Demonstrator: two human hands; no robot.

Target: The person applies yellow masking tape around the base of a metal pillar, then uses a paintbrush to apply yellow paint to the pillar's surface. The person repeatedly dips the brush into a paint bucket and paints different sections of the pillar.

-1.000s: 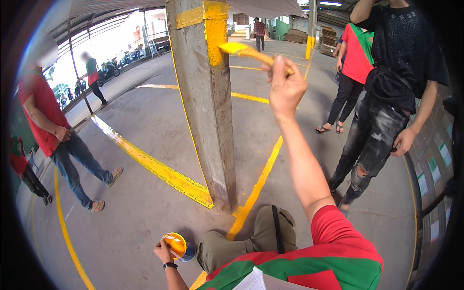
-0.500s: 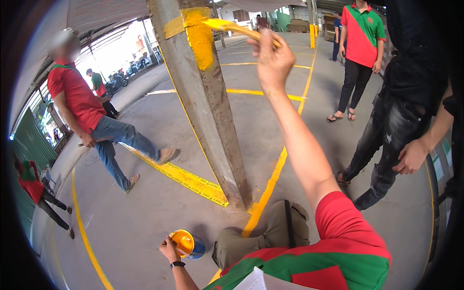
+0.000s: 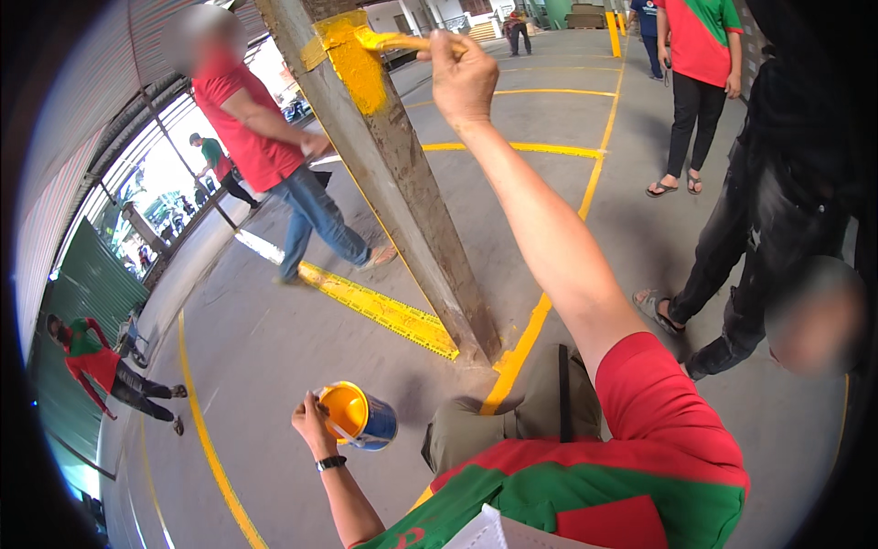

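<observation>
My right hand (image 3: pixel 462 80) is raised and closed round the handle of a paintbrush (image 3: pixel 401 42). The yellow-coated bristles touch a wet-looking yellow patch (image 3: pixel 358 78) high on a grey concrete pillar (image 3: pixel 416 215). A lighter yellow band runs round onto the pillar's left face at the same height. Low on my left, my left hand (image 3: pixel 314 425) grips a blue paint can (image 3: pixel 380 426) at its rim or wire handle; which of the two, I cannot tell. The can is tilted and has yellow paint inside.
A yellow floor strip (image 3: pixel 384 311) meets the pillar's foot, and a painted yellow line (image 3: pixel 523 357) passes right of it. A person in a red shirt (image 3: pixel 251 128) walks behind the pillar. Someone in dark jeans (image 3: pixel 732 247) stands close on my right; other people stand farther off.
The brush tip has moved left, from the patch's right edge onto the patch. The person in the red shirt has stepped right, nearer the pillar. My view has shifted slightly.
</observation>
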